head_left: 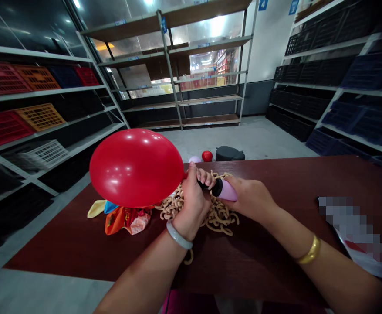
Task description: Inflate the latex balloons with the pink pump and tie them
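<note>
A large inflated red balloon [136,167] floats just above the dark red table [275,244], its neck on the black nozzle of a pink hand pump [225,189]. My left hand [195,198] is closed around the balloon's neck and the pump's nozzle. The pump's pink body is gripped from the right by my right hand [251,198]. Under both hands lies a heap of tan chain-like links [217,216].
Several uninflated balloons and an orange bag [125,218] lie left of the heap. A small red balloon [207,155], a pale one [194,159] and a dark bag [229,153] sit past the table's far edge. Shelving racks with crates line both sides.
</note>
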A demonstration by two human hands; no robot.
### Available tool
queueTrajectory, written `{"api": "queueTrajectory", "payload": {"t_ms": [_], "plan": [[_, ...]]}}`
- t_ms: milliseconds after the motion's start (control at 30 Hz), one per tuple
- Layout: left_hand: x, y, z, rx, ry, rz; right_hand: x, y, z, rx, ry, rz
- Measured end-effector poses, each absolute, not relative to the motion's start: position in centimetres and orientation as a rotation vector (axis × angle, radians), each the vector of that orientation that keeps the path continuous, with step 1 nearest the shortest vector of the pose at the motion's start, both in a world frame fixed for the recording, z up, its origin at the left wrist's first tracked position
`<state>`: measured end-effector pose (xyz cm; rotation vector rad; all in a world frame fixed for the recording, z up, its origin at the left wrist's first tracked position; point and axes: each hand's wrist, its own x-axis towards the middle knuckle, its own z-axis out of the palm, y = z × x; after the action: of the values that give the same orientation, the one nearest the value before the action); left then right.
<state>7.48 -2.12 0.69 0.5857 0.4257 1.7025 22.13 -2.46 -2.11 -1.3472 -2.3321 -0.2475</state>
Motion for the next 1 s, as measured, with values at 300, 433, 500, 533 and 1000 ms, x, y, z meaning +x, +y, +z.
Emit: {"api": "queueTrajectory", "payload": {"t_ms": [300,433,500,533,1000], "plan": [[5.6,-0.6,0.6,0.498,0.448,1.696,22.6,-1.7,-2.1,-1.328,-2.370,-0.128],[1.5,0.9,1.5,0.422,0.459,1.779,23.6,-0.6,-2.5,-1.334,-2.399,-0.122],[-0.4,1.1,2.3,0.410,0.446,1.845,24.1,-0.3,-2.5,-1.335,-2.407,-0.128],[-1.1,1.0,2.8,0.408,0.437,1.872,24.2,-0.3,-2.4,-1.330,-2.411,-0.136],[4.3,-1.1,1.8,0.531,0.378,1.781,22.8,-2.2,-1.9,-1.364,-2.351,-0.243]]}}
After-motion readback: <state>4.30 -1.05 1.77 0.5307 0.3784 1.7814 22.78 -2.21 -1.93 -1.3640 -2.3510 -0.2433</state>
